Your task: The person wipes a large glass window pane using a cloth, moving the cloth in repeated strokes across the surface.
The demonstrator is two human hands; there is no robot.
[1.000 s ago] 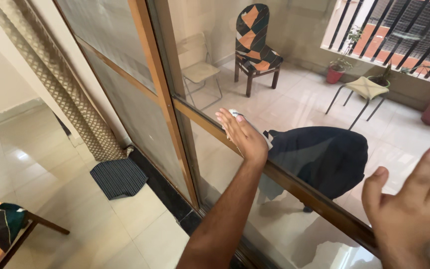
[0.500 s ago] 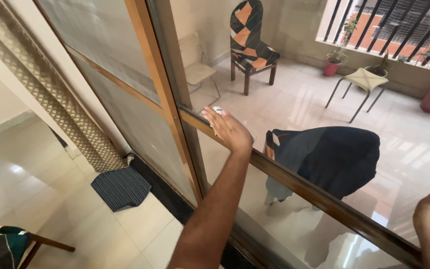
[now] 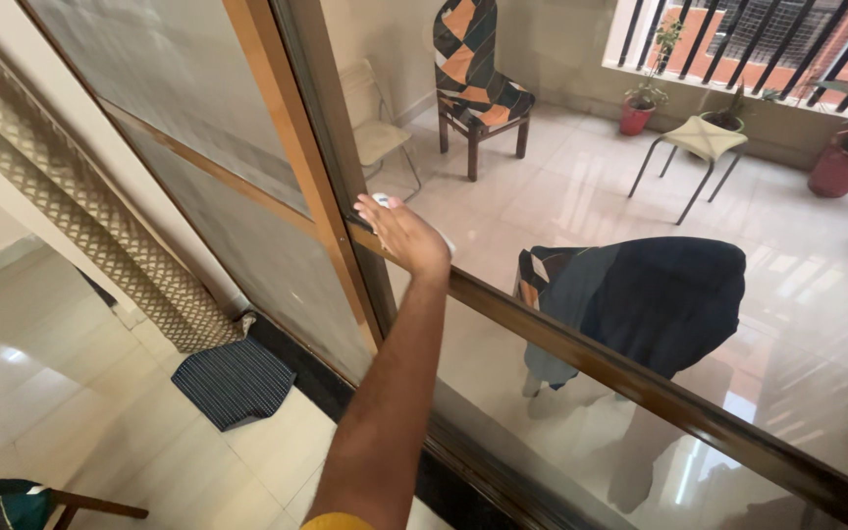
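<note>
Cloth [image 3: 382, 200] under the flat left hand [image 3: 406, 238] has slid leftward to the door frame [image 3: 291, 167].

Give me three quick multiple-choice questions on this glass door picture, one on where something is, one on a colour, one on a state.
1. Where is the left hand?
A on the floor mat
B flat on the glass door near the wooden rail
C on a chair

2. What colour are the flower pots outside?
A red
B blue
C white

3. How is the white cloth?
A hanging from the rail
B lying on the floor
C pressed under the hand

Answers: B, the palm lies against the pane; A, the pots by the railing are red; C, it peeks out beyond the fingertips.
</note>
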